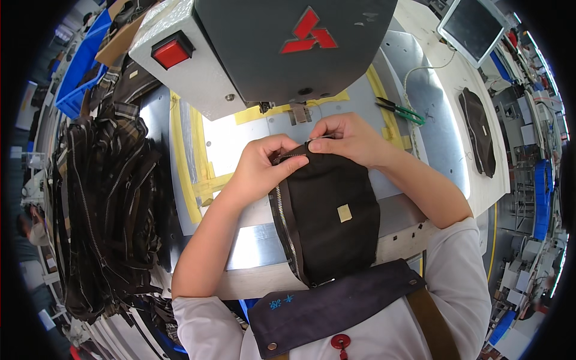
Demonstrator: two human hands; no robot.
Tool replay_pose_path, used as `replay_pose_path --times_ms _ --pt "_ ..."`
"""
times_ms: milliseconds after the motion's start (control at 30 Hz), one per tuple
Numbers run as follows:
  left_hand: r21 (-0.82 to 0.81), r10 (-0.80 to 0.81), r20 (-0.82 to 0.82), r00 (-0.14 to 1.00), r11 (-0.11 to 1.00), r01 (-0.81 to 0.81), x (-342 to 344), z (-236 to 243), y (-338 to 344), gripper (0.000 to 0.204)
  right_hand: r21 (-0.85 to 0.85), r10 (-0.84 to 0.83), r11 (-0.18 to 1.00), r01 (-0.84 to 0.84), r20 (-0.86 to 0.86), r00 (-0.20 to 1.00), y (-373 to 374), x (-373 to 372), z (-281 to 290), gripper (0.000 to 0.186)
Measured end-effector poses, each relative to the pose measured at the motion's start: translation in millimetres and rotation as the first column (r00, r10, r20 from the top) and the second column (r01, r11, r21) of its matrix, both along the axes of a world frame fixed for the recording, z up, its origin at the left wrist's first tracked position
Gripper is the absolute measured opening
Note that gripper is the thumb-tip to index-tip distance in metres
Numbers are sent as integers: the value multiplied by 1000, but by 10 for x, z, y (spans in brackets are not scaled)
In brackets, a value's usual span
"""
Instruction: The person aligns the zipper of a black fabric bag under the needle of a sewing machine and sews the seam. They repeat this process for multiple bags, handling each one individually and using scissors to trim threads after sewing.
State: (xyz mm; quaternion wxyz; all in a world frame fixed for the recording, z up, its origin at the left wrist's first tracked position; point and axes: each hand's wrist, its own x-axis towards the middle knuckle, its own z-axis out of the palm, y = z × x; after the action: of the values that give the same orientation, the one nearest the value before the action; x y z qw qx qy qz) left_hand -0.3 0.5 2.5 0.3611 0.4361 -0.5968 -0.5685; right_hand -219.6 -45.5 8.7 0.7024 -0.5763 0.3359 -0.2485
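Note:
A dark brown fabric pouch with a metal zipper down its left side and a small pale yellow patch lies in front of me, its lower end near my apron. My left hand pinches the far edge at the zipper's end. Just to the right, my right hand grips the same edge between thumb and fingers. Both hands are close together, a little short of the sewing machine's presser foot. The fabric's far edge is partly hidden under my fingers.
Above my hands hangs the dark grey sewing machine head, with a red switch on its white box. Green-handled scissors lie to the right, and another dark pouch beyond them. Zippered pouches are heaped at left, near a blue crate.

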Motion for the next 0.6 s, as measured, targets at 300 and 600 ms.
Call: replay_pose_path --times_ms 300,600 --pt "-25 101 53 993 995 -100 -84 -46 31 12 -304 -143 950 73 -213 966 61 16 36 23" --pt "-522 374 348 860 839 -153 -148 -87 -82 7 -439 -236 898 34 -413 880 -94 25 34 20"
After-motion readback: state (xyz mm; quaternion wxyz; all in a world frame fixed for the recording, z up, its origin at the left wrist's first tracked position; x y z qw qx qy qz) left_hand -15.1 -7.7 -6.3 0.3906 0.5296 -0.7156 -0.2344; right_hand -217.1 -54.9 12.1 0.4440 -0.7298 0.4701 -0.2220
